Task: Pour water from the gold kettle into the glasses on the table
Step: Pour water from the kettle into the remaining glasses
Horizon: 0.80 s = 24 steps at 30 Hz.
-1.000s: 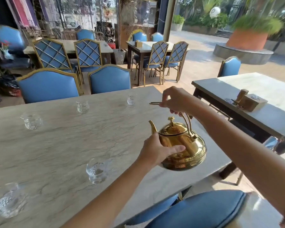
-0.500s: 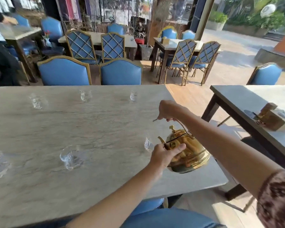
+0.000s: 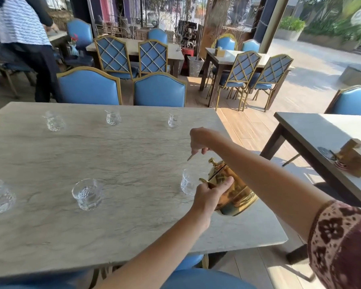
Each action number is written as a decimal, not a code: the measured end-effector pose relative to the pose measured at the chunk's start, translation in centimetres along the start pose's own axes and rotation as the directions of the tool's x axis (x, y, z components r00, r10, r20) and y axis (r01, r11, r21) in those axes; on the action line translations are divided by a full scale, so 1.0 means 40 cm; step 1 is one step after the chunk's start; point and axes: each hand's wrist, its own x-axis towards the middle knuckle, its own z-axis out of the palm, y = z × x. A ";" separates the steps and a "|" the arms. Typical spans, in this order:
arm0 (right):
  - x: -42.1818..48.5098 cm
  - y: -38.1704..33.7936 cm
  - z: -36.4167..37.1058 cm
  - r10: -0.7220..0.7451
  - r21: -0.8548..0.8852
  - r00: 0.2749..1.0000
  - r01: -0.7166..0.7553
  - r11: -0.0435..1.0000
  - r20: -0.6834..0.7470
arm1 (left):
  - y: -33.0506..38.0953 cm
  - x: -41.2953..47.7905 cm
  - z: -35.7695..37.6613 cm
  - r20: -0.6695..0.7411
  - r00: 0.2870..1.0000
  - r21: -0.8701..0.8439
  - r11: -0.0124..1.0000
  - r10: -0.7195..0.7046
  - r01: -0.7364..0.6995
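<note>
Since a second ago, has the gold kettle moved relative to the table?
Yes. The gold kettle has tipped spout-down toward the nearest glass at the table's right end; earlier it was held upright, with no glass beside its spout.

Kettle [image 3: 233, 190] right of glass [image 3: 188, 181], maybe touching.

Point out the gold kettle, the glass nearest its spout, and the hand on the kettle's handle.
gold kettle [image 3: 236, 190]: head view, on its tilted body.
glass nearest the spout [image 3: 187, 182]: head view, on its side wall.
right hand [image 3: 202, 138]: head view, on the back of the hand, above the handle.
</note>
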 end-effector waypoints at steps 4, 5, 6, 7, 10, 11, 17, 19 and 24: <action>0.004 -0.013 -0.003 -0.006 -0.032 1.000 0.007 0.999 0.014 | -0.006 0.008 0.005 0.004 1.000 -0.028 0.999 0.023 -0.023; 0.005 -0.013 -0.003 -0.006 -0.025 1.000 0.006 1.000 0.009 | -0.002 0.008 0.006 0.007 1.000 -0.032 0.999 0.027 -0.027; 0.007 -0.014 -0.004 -0.007 -0.011 1.000 0.007 1.000 -0.001 | 0.001 0.008 0.007 0.010 0.999 -0.036 0.999 0.033 -0.032; 0.010 -0.014 -0.005 -0.010 0.010 1.000 0.010 1.000 -0.018 | 0.006 0.007 0.007 0.012 0.999 -0.043 0.998 0.039 -0.038; 0.015 -0.011 -0.011 -0.023 0.068 0.999 0.026 0.997 -0.049 | 0.013 0.008 0.006 0.018 0.999 -0.060 0.997 0.051 -0.050; 0.014 -0.009 -0.014 -0.027 0.072 0.998 0.031 0.997 -0.052 | 0.014 0.007 0.005 0.017 0.998 -0.061 0.997 0.058 -0.057; 0.011 -0.007 -0.028 -0.049 0.051 0.998 0.051 0.997 -0.049 | 0.025 0.006 0.008 -0.036 0.997 -0.068 0.995 0.065 -0.067; 0.012 -0.008 -0.033 -0.049 0.056 0.997 0.052 0.997 -0.052 | 0.031 0.001 0.009 -0.052 0.997 -0.070 0.995 0.062 -0.065; 0.006 -0.008 -0.040 -0.048 0.053 0.996 0.052 0.997 -0.078 | 0.037 0.003 0.009 -0.034 0.996 -0.041 0.996 0.081 -0.083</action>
